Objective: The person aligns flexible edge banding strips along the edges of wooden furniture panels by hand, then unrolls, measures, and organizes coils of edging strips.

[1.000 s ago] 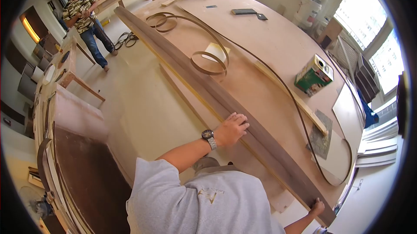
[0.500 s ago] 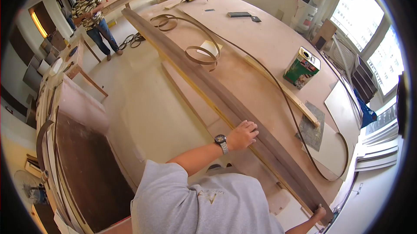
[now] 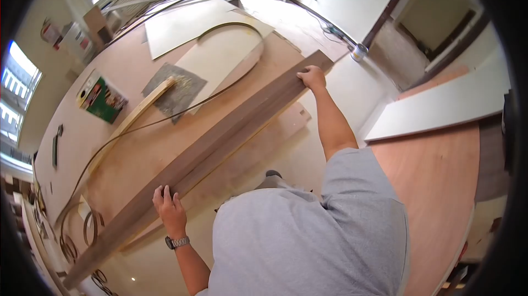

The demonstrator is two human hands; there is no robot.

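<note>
Brown board (image 3: 220, 143) lies lengthwise along the near side of a broad table (image 3: 118, 178), running slantwise beneath both hands, and reaching well past the left hand at one end and just past the right hand at the other. The hands are well apart. The left hand (image 3: 170, 211), with a metal watch (image 3: 177, 242) at its wrist, rests its spread fingertips on the board's near side. The right hand (image 3: 313, 78) has bent fingers on the board close to its end; whether its thumb grips underneath cannot be told.

Beyond the board, between the hands, a pale wooden batten (image 3: 132, 119) lies with one end on a grey sheet (image 3: 187, 91). A thin dark strip (image 3: 212, 96) crosses the batten, curves over white panels (image 3: 190, 28) farther off, and loops into coils (image 3: 89, 227) to the left of the left hand. A green and white can (image 3: 103, 98) stands beyond the batten. Past the right hand, a small tin (image 3: 359, 52) stands on the floor, and a white board (image 3: 440, 103) lies to that hand's right.
</note>
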